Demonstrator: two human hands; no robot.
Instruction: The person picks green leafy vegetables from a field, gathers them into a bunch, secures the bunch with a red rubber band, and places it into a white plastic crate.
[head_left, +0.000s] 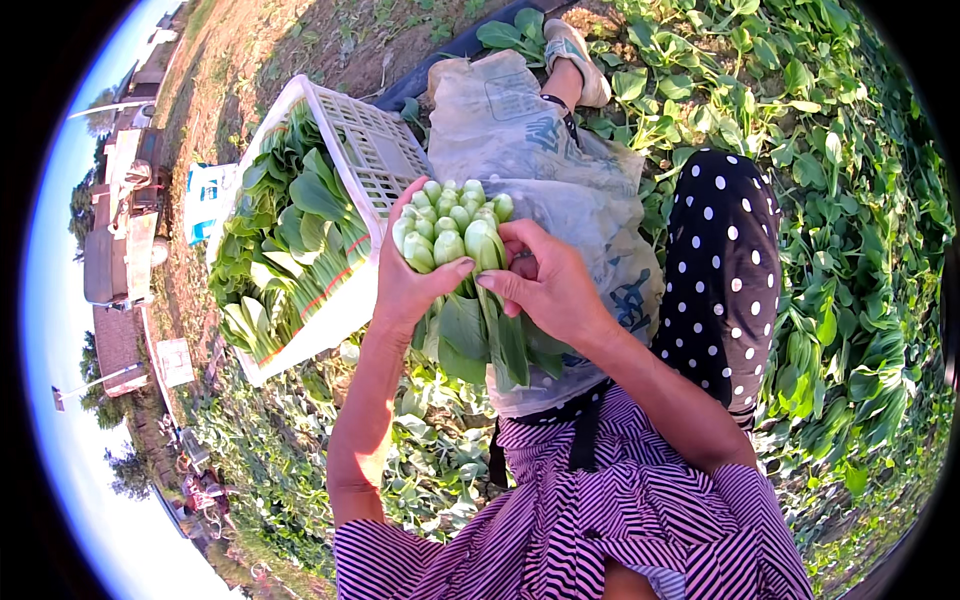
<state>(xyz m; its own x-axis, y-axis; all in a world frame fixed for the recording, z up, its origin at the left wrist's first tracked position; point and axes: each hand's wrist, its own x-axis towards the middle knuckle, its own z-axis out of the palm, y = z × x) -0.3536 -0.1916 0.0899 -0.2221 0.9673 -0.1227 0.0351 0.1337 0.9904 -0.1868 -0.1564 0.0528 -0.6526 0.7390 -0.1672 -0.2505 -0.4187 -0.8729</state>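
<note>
Above the lap, a bunch of leafy green vegetables, like bok choy (448, 225), has its pale cut stem ends up and its leaves hanging down. My left hand (416, 277) is wrapped around the bunch from the left, thumb across its near side. At its right side my right hand (544, 277) has thumb and fingers bent close to one stalk; whether they pinch it cannot be told. A worn plastic sack (540, 172) with faded print covers one leg. Left of the bunch stands a tilted white plastic crate (382, 142), filled with leafy bunches (300, 240) tied with red bands.
Leafy plants (810, 172) grow on the right, and cut bunches (870, 382) lie among them. A dark hose or pipe (465, 43) runs past the crate's far end. A blue and white bag (206, 199) sits behind the crate. Parked vehicles (124, 217) stand at the far left.
</note>
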